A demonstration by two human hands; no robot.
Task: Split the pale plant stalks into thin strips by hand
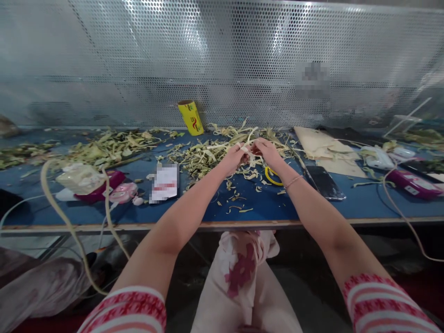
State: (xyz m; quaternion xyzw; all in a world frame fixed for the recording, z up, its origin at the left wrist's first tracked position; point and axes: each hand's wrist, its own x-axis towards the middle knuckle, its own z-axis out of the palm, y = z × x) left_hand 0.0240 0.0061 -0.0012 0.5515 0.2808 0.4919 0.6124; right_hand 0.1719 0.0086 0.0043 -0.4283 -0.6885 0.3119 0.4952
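Note:
My left hand (236,157) and my right hand (265,151) meet over a heap of dried plant strips (203,158) on the blue tabletop. Fingers of both hands are closed around a pale leaf strip (252,134), whose end sticks up between them. White bands circle some of my left fingers. Under my right wrist lies a yellow loop (274,178), partly covered, its kind unclear. Small scraps (239,209) are scattered on the blue surface (222,212) below my hands.
A yellow cardboard tube (191,118) leans near the perforated metal wall (229,55). Left are a white card (164,183), a pink device (123,192) and another leaf pile (111,147). Right are a dark phone (325,182), brown paper (321,144) and a magenta device (412,184) with a cable.

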